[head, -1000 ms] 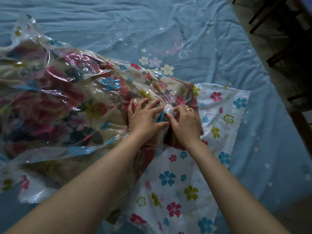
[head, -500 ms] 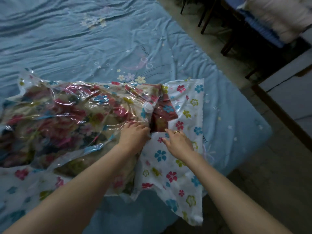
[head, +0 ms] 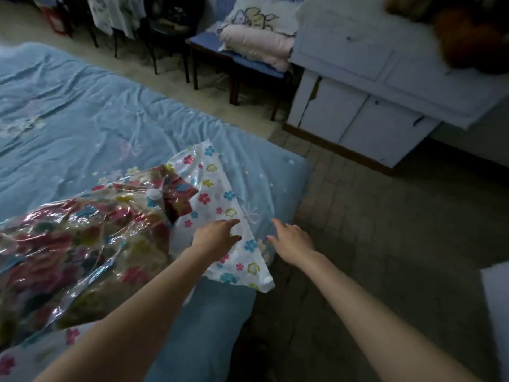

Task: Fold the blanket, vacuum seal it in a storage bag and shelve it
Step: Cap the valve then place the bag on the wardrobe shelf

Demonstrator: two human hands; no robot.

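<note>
A floral blanket [head: 82,244] lies inside a clear storage bag [head: 214,194] with a white, flower-printed end, on the blue bed [head: 82,119]. A round white valve [head: 153,193] sits on top of the bag near the blanket's right end. My left hand [head: 217,237] hovers over the bag's flat printed end with fingers extended, holding nothing. My right hand [head: 292,239] is just past the bag's right edge, over the bed's edge, fingers loosely spread and empty.
A tiled floor [head: 385,257] lies to the right of the bed. A white cabinet [head: 358,86] stands at the back right. A blue chair [head: 248,64] carries folded pink and white bedding [head: 259,37]. Dark chairs stand further back.
Both hands left the valve and moved right and toward me, off the blanket to the bag's flat end. The view swung up and right, showing the floor and cabinet.
</note>
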